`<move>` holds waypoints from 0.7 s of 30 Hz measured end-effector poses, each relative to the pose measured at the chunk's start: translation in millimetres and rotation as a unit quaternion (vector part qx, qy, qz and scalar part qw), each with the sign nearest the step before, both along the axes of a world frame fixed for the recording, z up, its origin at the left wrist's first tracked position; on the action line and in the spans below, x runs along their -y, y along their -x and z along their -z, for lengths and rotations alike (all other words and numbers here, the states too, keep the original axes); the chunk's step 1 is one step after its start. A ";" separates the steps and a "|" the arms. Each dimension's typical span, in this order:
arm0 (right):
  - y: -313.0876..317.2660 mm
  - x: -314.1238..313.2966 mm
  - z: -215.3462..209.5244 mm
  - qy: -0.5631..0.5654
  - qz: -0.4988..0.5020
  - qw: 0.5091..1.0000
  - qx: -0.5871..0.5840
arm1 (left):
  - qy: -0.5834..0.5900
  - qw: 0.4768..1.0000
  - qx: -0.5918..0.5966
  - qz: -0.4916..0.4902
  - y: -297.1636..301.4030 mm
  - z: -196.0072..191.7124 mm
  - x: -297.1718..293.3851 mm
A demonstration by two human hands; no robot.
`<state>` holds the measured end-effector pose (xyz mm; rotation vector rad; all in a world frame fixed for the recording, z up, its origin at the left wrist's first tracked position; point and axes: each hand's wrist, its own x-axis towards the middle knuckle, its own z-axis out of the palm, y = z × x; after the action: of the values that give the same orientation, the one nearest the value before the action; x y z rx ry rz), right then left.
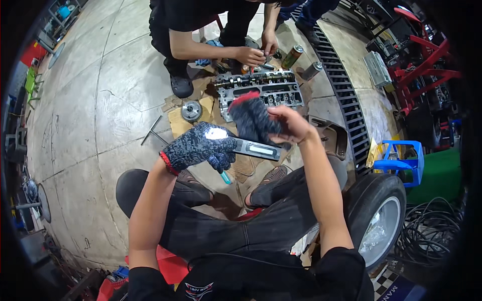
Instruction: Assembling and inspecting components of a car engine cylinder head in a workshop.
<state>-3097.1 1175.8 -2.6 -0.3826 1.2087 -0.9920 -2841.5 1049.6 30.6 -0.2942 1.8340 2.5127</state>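
Note:
My left hand [196, 145], in a dark grey knit glove with a red cuff, is closed around a slim grey LED work light [258, 150] with a white strip on its face. A bright white patch lies on the glove's back. My bare right hand [292, 124] pinches a second knit glove [248, 118], its red cuff pointing away from me. This glove, blurred at its lower end, hangs just beyond the light and partly covers an engine cylinder head [286, 93] on the floor. Left of the head, a round metal gear-like part [191, 111] rests on cardboard.
A co-worker's hands [258, 54] work above the head's far side, near two spray cans [292, 56]. A T-handle wrench [151, 130] lies at the left. To the right are a floor drain grate [346, 95], a wheel [376, 220] and a blue plastic stool [404, 163].

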 end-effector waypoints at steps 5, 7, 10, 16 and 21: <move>-49.5 10.1 7.2 0.163 -0.129 0.977 -0.044 | 0.025 0.999 0.041 -0.003 1.3 20.2 2.0; -55.0 10.6 9.3 0.133 -0.127 0.983 0.007 | 0.022 0.993 0.103 -0.060 4.8 5.7 0.4; -60.6 11.8 5.3 0.203 -0.149 0.966 -0.060 | 0.230 0.971 0.052 -0.043 5.9 14.4 10.8; -66.7 16.0 21.4 0.170 -0.118 0.968 -0.144 | 0.447 0.893 0.043 -0.031 15.8 13.1 15.5; -60.2 19.8 24.4 0.130 -0.029 0.966 -0.221 | 0.354 0.921 0.123 -0.106 35.4 16.3 11.7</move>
<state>-3036.9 1156.0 -27.0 -0.8780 1.4573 -1.0492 -2876.9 1038.0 14.3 -0.8084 2.6229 1.6803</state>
